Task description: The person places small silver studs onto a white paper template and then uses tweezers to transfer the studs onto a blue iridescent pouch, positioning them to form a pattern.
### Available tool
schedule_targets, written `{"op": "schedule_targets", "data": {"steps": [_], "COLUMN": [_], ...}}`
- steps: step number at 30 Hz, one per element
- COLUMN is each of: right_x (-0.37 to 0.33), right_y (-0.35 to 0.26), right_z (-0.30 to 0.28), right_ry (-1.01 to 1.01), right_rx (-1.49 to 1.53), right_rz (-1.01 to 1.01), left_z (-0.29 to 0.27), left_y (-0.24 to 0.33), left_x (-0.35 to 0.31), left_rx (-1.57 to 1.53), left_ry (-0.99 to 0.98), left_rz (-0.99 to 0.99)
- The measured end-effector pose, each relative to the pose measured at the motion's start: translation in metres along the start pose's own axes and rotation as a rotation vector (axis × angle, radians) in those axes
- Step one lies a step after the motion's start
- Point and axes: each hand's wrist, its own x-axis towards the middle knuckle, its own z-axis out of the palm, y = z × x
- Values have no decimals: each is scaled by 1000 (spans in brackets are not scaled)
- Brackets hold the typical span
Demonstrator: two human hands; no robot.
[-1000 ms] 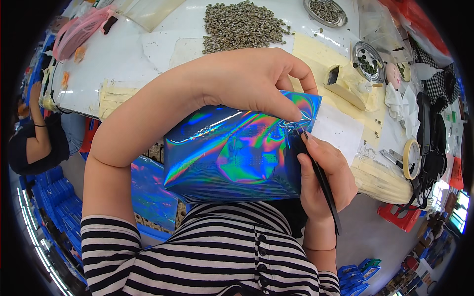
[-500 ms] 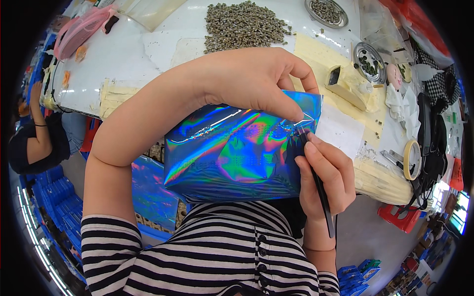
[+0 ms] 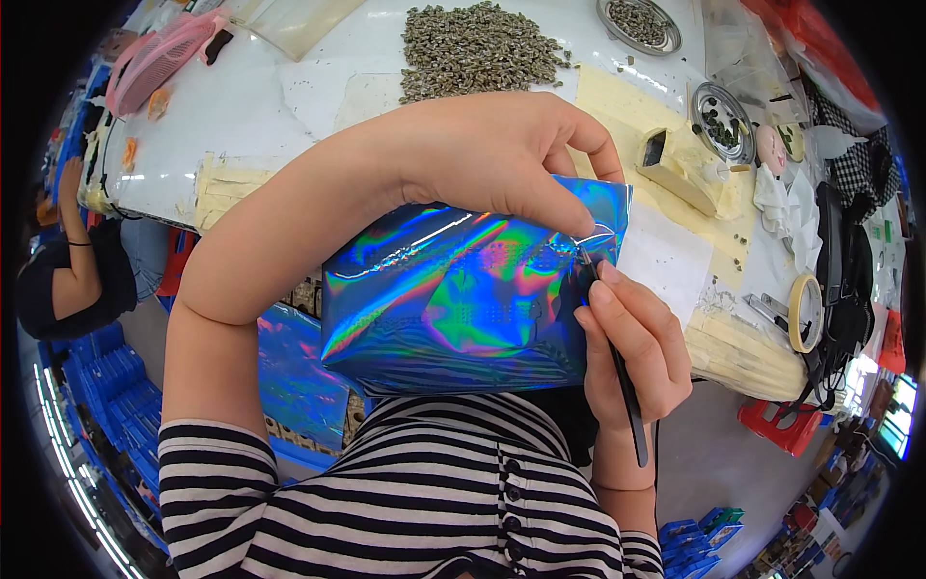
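Observation:
A shiny blue holographic film (image 3: 434, 318), creased and rainbow-tinted, covers a box-like shape in front of my body. My left hand (image 3: 502, 154) reaches across its top from the left. The left thumb presses near the film's far right corner, and the fingers curl over the far edge, partly hidden. Black tweezers (image 3: 622, 372) are pinched in my right hand (image 3: 637, 338), tips pointing up and left. Those tips touch or nearly touch the film just below my left thumb. Anything tiny between them is too small to make out.
A heap of small metallic pieces (image 3: 477, 48) lies on the white table (image 3: 280, 106). Two round metal dishes (image 3: 725, 154) of small parts, a cream block (image 3: 685, 174) and a tape roll (image 3: 805, 311) are to the right. Another person's arm (image 3: 77, 251) shows far left.
The tweezers have shifted slightly down and left, and their tips now look closer together. My right hand moved with them. My left hand and the film look the same.

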Motion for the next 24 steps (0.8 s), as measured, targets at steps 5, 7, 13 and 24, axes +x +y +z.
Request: {"op": "schedule_targets", "data": {"steps": [5,7,13,24], "right_x": [0,0,-4,-14], "right_y": [1,0,6,21], "right_z": [1,0,-12,-42], "right_ry": [7,8,96,33], "right_rx": [10,8,-71,-387], "right_rz": [-10,0,42,84], "left_z": [-1,-1,0,0], "left_y": [0,0,2,-1], "left_x": [0,0,0,1], "left_rx": [2,2,6,13], "left_ry": [-2,-4,-7,-13], "left_rz": [-2,-3,-20,-6]}}
